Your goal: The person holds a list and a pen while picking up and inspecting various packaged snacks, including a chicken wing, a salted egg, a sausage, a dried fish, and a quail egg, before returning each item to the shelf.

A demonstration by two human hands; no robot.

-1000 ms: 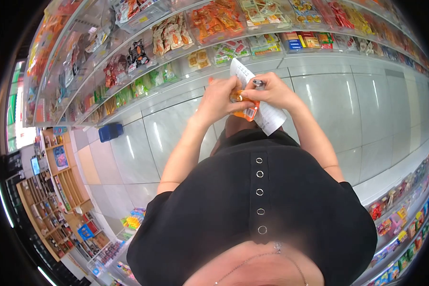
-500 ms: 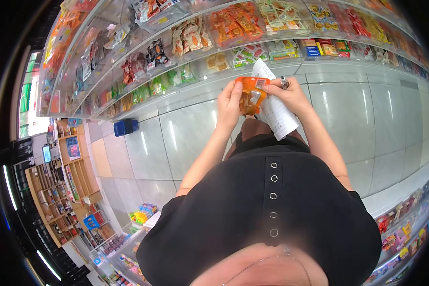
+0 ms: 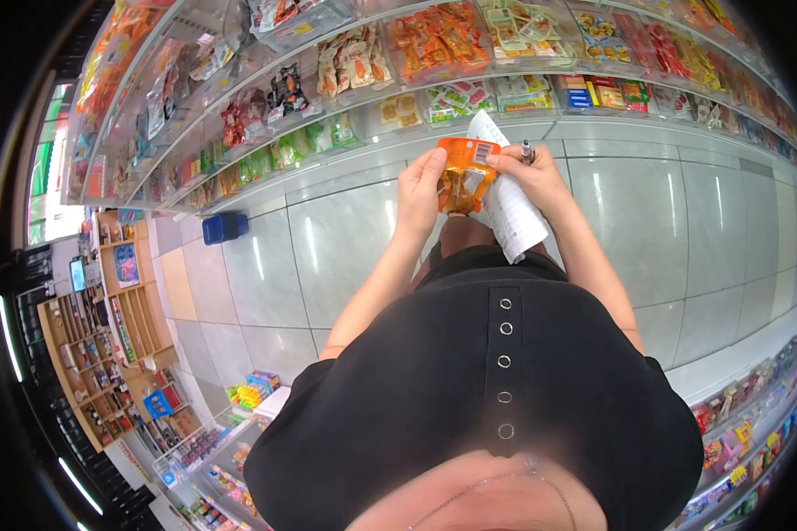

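An orange snack packet (image 3: 463, 170) with a barcode at its upper right is stretched between my two hands. My left hand (image 3: 420, 188) pinches its left edge, thumb on the front. With thumb and fingers, my right hand (image 3: 535, 180) grips its right edge. That same hand also keeps a sheaf of written paper (image 3: 515, 221) and a pen (image 3: 528, 150), whose end pokes up past the fingers. The paper hangs down behind the packet, and part of it is hidden by the hand.
Ahead, shelves hold clear bins of packaged snacks, among them orange packets (image 3: 440, 42). A blue bin (image 3: 225, 228) stands on the tiled floor (image 3: 345, 239) to the left. Wooden shelving (image 3: 88, 363) is farther left, and more stocked shelves (image 3: 744, 434) are behind at right.
The packet has turned slightly so its front lies flatter to my view. My hands keep their hold, and the surroundings have shifted a little to the left.
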